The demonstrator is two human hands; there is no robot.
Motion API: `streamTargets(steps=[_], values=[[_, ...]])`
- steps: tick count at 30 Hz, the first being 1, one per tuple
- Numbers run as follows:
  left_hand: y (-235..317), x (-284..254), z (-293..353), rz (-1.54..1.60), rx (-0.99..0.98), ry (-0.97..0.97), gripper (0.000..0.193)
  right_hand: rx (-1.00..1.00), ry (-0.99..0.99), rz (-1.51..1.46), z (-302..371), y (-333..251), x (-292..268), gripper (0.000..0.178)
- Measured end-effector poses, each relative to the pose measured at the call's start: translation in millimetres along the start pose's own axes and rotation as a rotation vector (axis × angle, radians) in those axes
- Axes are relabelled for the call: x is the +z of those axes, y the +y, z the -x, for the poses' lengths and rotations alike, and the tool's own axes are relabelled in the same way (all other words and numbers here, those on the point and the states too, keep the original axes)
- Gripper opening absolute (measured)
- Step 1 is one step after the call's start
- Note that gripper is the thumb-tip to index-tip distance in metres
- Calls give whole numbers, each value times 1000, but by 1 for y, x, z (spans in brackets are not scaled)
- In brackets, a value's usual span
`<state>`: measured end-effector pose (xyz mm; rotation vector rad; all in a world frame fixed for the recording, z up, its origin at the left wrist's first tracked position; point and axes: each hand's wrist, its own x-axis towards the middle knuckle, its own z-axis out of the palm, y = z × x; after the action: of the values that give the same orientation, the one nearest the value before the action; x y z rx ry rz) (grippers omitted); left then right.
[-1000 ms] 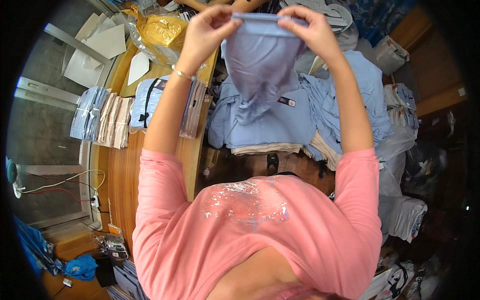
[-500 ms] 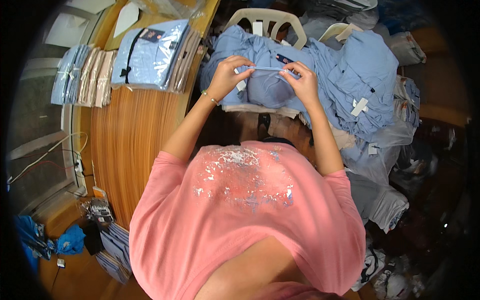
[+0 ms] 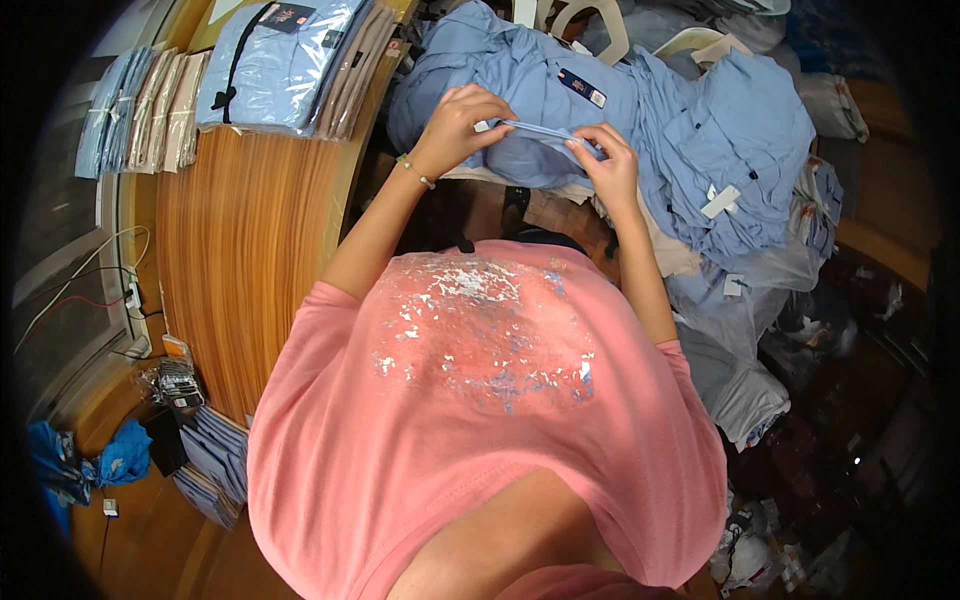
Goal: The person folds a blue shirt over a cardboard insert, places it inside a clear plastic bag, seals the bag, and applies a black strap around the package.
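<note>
A light blue garment [image 3: 535, 158] has its edge stretched between my two hands, the rest of the cloth hanging below. My left hand [image 3: 460, 125] pinches one end of this edge between thumb and fingers. At the other end, my right hand [image 3: 608, 162] grips it the same way, thumb turned inward. Just beyond lies a heap of the same blue cloth [image 3: 470, 60], with a dark swing tag [image 3: 581, 88] on top. To its right, a second blue pile [image 3: 745, 130] carries a white tag [image 3: 720, 201].
A wood-grain table [image 3: 245, 260] stands on my left. On its far part are a bagged stack of blue clothes [image 3: 275, 75] and upright packets [image 3: 140, 110]. Pale chair backs [image 3: 598, 30] rise behind the heap. Clear plastic bags [image 3: 740, 390] crowd the right side.
The view has shifted, so the table and piles sit higher and the swing tag shows more fully. Both hands keep hold of the garment's edge, which now slants down to the right.
</note>
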<state>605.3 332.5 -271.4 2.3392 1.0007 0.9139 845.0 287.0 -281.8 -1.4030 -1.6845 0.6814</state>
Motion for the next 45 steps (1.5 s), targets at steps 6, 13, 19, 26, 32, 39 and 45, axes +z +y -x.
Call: streamTargets(steps=[6,13,19,26,32,39,45], values=[[1,-4,5,1,7,35,13,-5,-6,0,2,-3,1,12],[-1,2,5,8,20,15,13,-8,-8,-20,6,3,1,12],[0,11,12,64,4,-33,10,40,-503,-177,-4,26,-10,17],[40,37,28,95,152,-347,15,-675,-526,642,-73,88,94,49],[60,-2,50,230,-122,-138,12,-158,-1211,860,-90,102,119,28],[49,-61,75,379,-476,187,10,-23,-398,4,-134,2,-43,32],[-2,-100,25,333,-136,311,93,-203,50,-465,-128,-134,-133,31]])
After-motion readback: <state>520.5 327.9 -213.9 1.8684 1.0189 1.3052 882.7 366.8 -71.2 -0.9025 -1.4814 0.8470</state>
